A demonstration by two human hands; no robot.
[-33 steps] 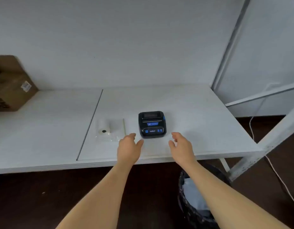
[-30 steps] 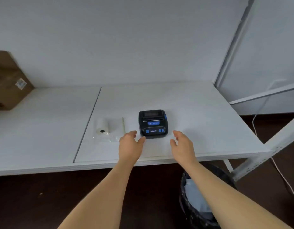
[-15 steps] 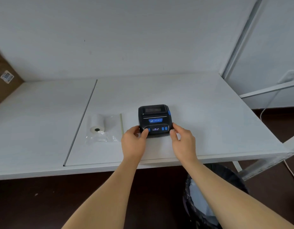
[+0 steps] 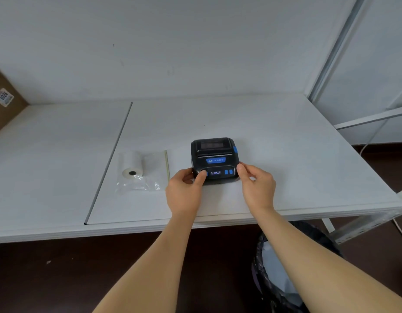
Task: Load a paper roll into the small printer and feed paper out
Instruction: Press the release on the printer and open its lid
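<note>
Left hand (image 4: 184, 195) gripped the small black printer with blue buttons (image 4: 214, 160) at its near-left corner, thumb apparently on a button; a white paper roll in clear plastic wrap (image 4: 132, 167) lay on the white desk (image 4: 286, 154) just left. The right hand (image 4: 257, 188) pinched the printer's near-right corner.

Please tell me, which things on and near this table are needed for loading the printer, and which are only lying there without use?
Needed for the job:
small black printer with blue buttons, held by left hand and right hand
white paper roll in clear plastic bag

Only lying about:
brown cardboard box
black-lined waste bin under the white table
</note>
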